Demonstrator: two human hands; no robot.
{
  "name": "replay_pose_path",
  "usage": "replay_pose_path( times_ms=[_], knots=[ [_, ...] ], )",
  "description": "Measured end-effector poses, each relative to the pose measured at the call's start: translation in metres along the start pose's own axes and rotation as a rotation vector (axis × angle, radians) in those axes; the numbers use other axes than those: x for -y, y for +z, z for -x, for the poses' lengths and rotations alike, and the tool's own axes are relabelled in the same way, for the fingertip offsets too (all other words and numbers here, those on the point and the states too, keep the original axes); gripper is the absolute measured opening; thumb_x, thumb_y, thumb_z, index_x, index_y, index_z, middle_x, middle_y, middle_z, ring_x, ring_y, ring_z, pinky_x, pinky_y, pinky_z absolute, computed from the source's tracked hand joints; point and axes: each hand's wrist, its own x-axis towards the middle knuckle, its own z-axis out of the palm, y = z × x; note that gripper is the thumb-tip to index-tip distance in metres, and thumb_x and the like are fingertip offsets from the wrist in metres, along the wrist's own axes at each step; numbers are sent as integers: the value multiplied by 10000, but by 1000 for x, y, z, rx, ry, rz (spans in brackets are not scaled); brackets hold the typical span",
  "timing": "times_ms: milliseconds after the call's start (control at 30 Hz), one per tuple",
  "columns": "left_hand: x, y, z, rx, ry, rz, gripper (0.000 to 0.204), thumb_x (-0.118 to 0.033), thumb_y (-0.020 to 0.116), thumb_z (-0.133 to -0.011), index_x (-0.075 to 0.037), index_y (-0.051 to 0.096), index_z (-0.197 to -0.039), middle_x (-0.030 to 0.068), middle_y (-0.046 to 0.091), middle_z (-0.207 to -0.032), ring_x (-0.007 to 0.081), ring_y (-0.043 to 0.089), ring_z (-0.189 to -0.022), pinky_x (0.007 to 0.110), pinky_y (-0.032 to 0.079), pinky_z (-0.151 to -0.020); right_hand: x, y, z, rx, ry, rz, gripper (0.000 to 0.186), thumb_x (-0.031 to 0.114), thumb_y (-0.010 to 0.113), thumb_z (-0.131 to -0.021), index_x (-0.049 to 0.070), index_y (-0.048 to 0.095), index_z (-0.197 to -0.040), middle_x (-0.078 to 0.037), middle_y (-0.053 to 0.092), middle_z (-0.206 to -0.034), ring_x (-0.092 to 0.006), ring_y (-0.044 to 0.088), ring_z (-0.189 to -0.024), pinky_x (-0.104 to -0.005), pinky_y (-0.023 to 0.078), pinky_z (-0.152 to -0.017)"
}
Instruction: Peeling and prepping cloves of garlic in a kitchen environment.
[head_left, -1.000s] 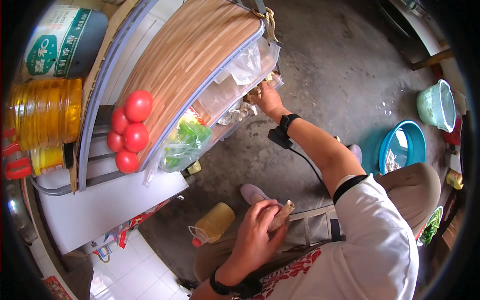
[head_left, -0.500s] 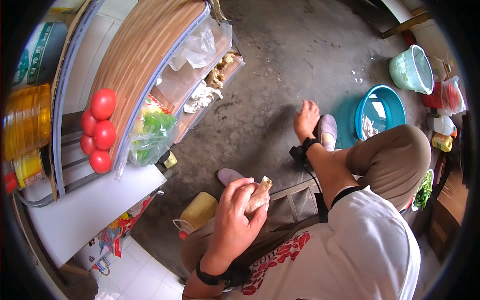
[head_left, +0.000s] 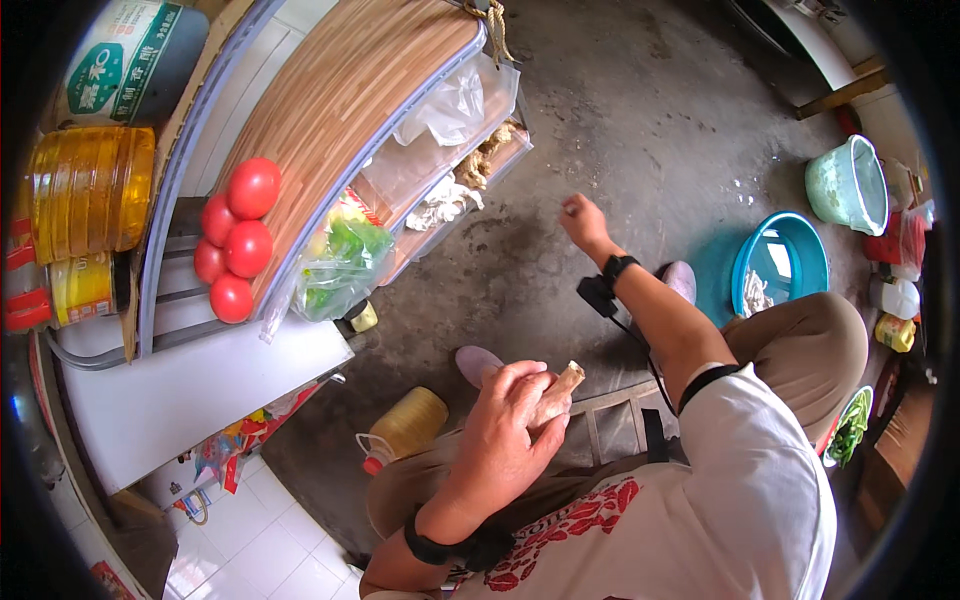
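Note:
My left hand [head_left: 508, 425] is closed round a pale, brownish, root-like piece [head_left: 556, 396] in front of my lap. Its rough cut end sticks out past my fingers; my palm hides the rest. Out over the floor, my right hand [head_left: 585, 225] has its fingers curled in. Something small may be at the fingertips, too small to make out. To the right of my right forearm stands a teal basin [head_left: 742, 262] with whitish, stringy pieces [head_left: 756, 294] inside.
On the left, a shelf [head_left: 330, 90] holds red tomatoes [head_left: 247, 248], a bag of green vegetables [head_left: 345, 262] and ginger-like roots [head_left: 485, 158]. An oil jug [head_left: 410, 425] stands by my left leg. A pale green bucket [head_left: 838, 185] is beyond the basin; greens [head_left: 852, 428] lie at right.
My right hand has moved left and away from me, from beside my shoe, and its fingers have curled in. My left hand keeps hold of the root-like piece. The view has shifted.

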Motion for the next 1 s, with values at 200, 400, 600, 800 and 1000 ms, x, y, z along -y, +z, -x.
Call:
replay_pose_path(
  times_ms=[200,400,600,800,1000],
  knots=[
    [-1,-2,-6,5,-10,-9,358,-62,665,-689,8,542,-1017,118,517,-1067,294,551,-951,351,454,-793,100,54,-79,85,48,-197,266,179,608,-738,33,580,-958,-125,636,-778,-234,626,-725,-335,490,-644],
    [9,1,-9,-26,45,14,340,-55,658,-699,-1,535,-1012,146,503,-1061,332,523,-934,393,443,-782,136,36,-83,6,11,-35,295,244,588,-739,57,605,-966,-160,646,-854,-336,608,-827,-382,476,-738],
    [1,3,-10,-56,98,21,319,-67,647,-704,2,541,-997,160,522,-1026,335,535,-911,397,442,-779,132,-123,-114,865,53,255,132,190,510,-811,86,572,-760,-8,590,-630,-129,564,-519,-263,446,-412],
    [-10,1,-10,-116,118,57,260,-108,630,-726,17,548,-938,164,534,-993,339,546,-893,386,445,-781,195,-369,-78,714,177,539,246,288,519,-812,59,582,-876,-34,607,-781,-138,578,-668,-256,467,-522],
    [-22,14,-16,-76,187,-1,217,-57,537,-735,27,534,-935,112,546,-874,234,549,-830,321,432,-749,97,-533,47,549,177,424,279,320,496,-870,60,592,-905,-36,618,-875,-133,596,-784,-296,502,-632]
  ],
)
